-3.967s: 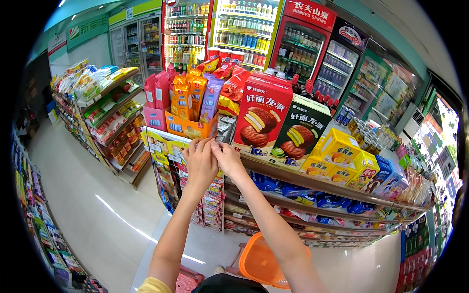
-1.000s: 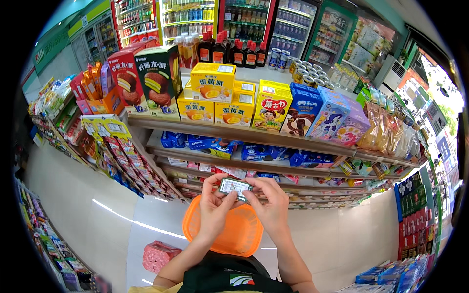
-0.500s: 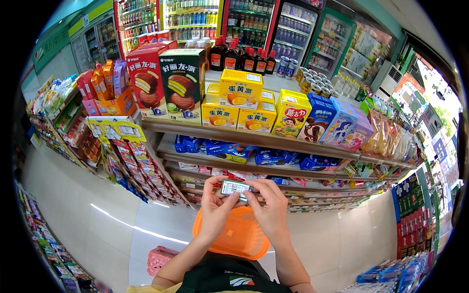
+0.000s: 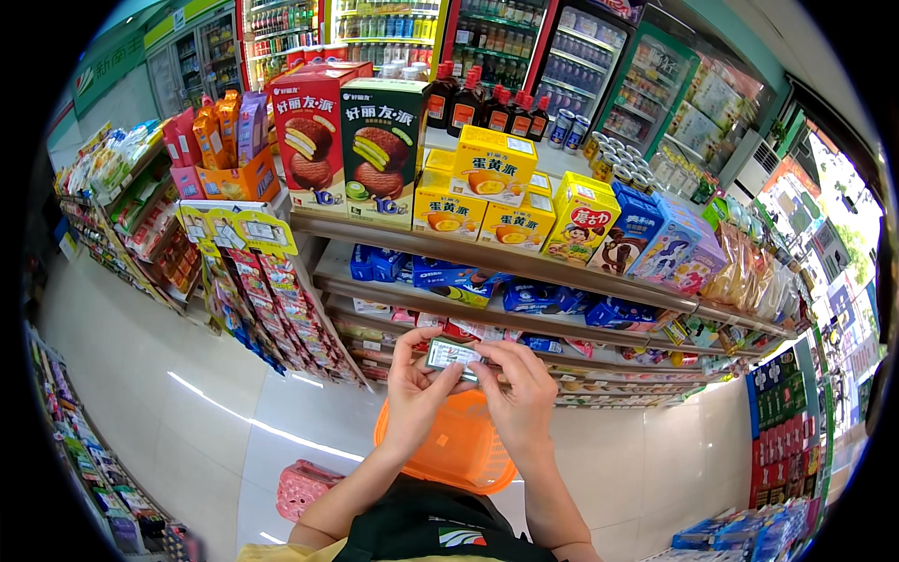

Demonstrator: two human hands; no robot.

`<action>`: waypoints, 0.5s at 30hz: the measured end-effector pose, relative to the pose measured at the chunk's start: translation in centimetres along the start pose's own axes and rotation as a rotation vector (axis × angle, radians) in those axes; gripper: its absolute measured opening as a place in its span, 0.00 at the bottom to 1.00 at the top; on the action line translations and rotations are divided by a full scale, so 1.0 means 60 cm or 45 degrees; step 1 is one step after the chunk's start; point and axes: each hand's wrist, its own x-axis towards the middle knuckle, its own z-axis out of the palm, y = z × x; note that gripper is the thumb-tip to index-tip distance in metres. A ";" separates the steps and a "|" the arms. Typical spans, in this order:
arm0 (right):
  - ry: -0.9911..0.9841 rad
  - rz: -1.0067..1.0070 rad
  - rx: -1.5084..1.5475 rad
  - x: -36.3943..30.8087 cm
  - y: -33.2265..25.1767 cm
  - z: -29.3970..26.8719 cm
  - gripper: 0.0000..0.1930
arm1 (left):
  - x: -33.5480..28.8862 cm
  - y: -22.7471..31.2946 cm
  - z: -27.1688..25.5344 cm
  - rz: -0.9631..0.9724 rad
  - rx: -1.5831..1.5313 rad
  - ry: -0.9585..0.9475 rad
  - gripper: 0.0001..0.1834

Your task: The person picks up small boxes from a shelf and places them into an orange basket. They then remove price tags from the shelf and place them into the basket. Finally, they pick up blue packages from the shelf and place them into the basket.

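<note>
Both hands hold a small rectangular label (image 4: 446,354) with a white printed face and a dark green edge. My left hand (image 4: 418,387) pinches its left end, thumb over the front. On the right end, my right hand (image 4: 514,390) grips with thumb and fingers. Below them an orange plastic basket (image 4: 459,440) stands on the floor, partly covered by my hands and forearms. Just beyond my fingers are the lower shelves with blue biscuit packs (image 4: 548,298).
Yellow snack boxes (image 4: 496,167) and tall red (image 4: 307,140) and dark green (image 4: 382,150) boxes line the shelf top. Dark bottles (image 4: 465,103) stand behind. A rack of hanging packets (image 4: 267,300) is at left. A pink basket (image 4: 304,487) sits on the floor beside the orange one.
The view has turned slightly, so the shelf goods sit a little further right in the picture. Both hands keep the label, almost in the same pose.
</note>
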 end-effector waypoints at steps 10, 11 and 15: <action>0.064 -0.101 -0.061 -0.001 -0.005 -0.014 0.09 | -0.007 -0.006 0.005 -0.006 0.000 -0.037 0.24; 0.073 -0.103 -0.057 -0.002 -0.003 -0.015 0.08 | -0.007 -0.007 0.007 -0.008 -0.006 -0.033 0.25; 0.098 -0.053 0.022 -0.002 0.002 -0.022 0.08 | -0.008 -0.010 0.016 -0.016 -0.007 -0.051 0.24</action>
